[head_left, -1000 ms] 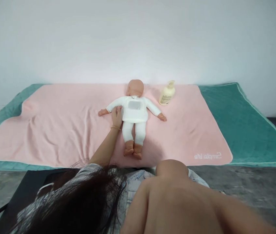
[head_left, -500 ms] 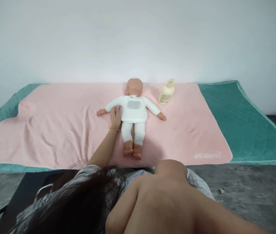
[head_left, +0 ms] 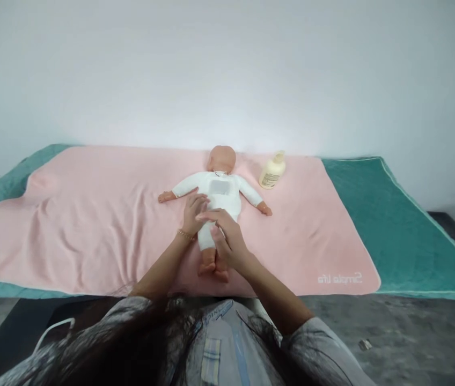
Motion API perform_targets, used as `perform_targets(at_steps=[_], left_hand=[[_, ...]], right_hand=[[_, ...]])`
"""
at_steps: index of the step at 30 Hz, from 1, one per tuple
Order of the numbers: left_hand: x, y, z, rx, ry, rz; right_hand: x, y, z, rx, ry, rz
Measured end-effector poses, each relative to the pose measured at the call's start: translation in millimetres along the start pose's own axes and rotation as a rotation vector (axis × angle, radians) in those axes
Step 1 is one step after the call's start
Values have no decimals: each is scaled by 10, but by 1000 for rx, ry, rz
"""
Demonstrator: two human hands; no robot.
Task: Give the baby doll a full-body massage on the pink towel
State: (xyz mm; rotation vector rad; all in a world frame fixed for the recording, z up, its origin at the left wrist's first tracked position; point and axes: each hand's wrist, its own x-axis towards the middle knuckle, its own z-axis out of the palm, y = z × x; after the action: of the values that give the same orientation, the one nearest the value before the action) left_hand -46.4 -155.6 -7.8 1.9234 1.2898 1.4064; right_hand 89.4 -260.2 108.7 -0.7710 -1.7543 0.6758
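L hand (head_left: 194, 215) & R hand (head_left: 229, 237): fingers loose, unclenched, R hiding doll's (head_left: 228, 202) leg; bottle (head_left: 272, 172) fwd-rt of fingertips, blanket (head_left: 303, 230) below.

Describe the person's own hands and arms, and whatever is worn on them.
Both the left hand and the right hand are ungloved. A thin gold-toned bracelet, seemingly beaded, circles the left wrist; none shows on the right. The forearms are bare below a pale greyish left sleeve and a matching right sleeve, both loose-looking and partly overlaid by dark hair.
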Motion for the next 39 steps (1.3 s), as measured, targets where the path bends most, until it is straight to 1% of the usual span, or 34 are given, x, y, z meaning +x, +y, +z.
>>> perform_targets(at_steps=[1, 2, 5, 8, 11, 14, 17, 19, 22, 25, 29, 32, 39], left_hand=[[-27, 16, -17, 8, -27, 35], [-49, 27, -33, 16, -57, 75], [-80, 45, -59, 41, -140, 162], [-60, 53, -51, 59, -215, 207], [-2, 42, -15, 78, -294, 220], [60, 17, 27, 92, -346, 220], [83, -1, 47, 101, -363, 218], [74, -8, 43, 105, -345, 214], [52, -23, 29, 107, -280, 194], [60, -58, 32, 97, -237, 157], [108, -121, 67, 51, -238, 117], [142, -140, 79, 22, -245, 106], [275, -95, -9, 0, -264, 128]], right_hand=[[-17, 177, -7, -151, 17, 17], [-48, 357, -21, -266, 15, 71], [-167, 847, -85, -497, 37, 201], [-256, 1167, -103, -568, 54, 242], [-294, 1326, -57, -547, 70, 283], [-294, 1394, -19, -534, 66, 320], [-272, 1412, -40, -537, 50, 319], [-246, 1412, -76, -536, 63, 298], [-195, 1422, -120, -520, 124, 257], [-154, 1463, -121, -487, 152, 264], [-140, 1531, -88, -416, 156, 331], [-122, 1546, -102, -386, 147, 352], [109, 1535, -282, -342, 149, 337]])
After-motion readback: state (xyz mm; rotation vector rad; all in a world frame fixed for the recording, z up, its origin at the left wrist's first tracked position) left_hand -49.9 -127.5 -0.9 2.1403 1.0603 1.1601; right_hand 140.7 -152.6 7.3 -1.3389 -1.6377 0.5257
